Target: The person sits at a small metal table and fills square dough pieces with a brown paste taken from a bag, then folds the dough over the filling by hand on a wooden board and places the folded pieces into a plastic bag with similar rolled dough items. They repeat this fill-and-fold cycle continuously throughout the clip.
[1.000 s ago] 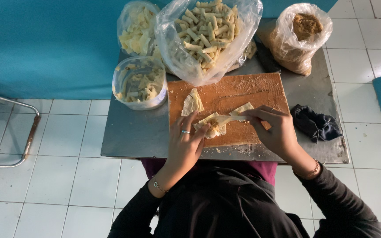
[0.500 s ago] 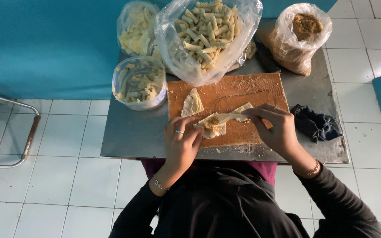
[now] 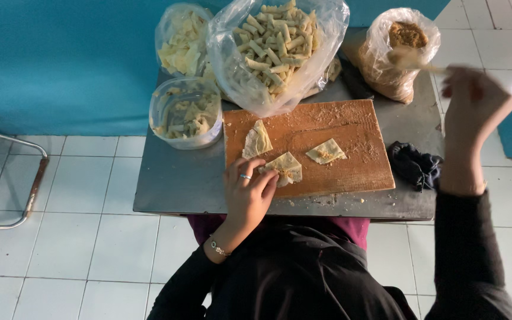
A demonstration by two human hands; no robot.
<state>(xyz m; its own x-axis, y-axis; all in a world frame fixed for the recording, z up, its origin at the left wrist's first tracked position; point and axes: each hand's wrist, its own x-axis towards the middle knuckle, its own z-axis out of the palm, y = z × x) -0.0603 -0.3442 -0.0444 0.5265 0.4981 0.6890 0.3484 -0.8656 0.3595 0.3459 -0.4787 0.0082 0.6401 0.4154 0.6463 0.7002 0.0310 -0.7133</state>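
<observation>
On the wooden cutting board (image 3: pixel 339 127), three thin pastry wrappers lie at different stages. The wrapper at the board's 9 o'clock edge (image 3: pixel 257 140) is folded over on itself and lies apart from the hands. The middle wrapper (image 3: pixel 285 168), toward 7 o'clock on the board, carries a little crumbly filling and is partly folded; the left hand (image 3: pixel 248 192) rests on its near-left corner, fingers (image 3: pixel 268 178) curled loosely down and pressing the sheet rather than gripping it, a ring showing on one finger. The third wrapper (image 3: pixel 326 152), near the board's centre, lies flat and open with a small dab of filling on it, not yet folded.

The right hand (image 3: pixel 475 106) is raised at 2 o'clock of the board, fingers closed round the handle of a wooden spoon (image 3: pixel 413 59) whose bowl sits at the mouth of the bag of brown filling (image 3: pixel 401 50).

At 12 o'clock a large clear bag (image 3: pixel 277 50) holds many finished rolls, so much of the work looks done. A round plastic tub (image 3: pixel 186 112) at 10 o'clock holds further pieces, and a bag of wrapper sheets (image 3: pixel 180 44) sits behind it. A dark cloth (image 3: pixel 413 166) lies on the metal bench (image 3: pixel 176 184) at 3 o'clock of the board.
</observation>
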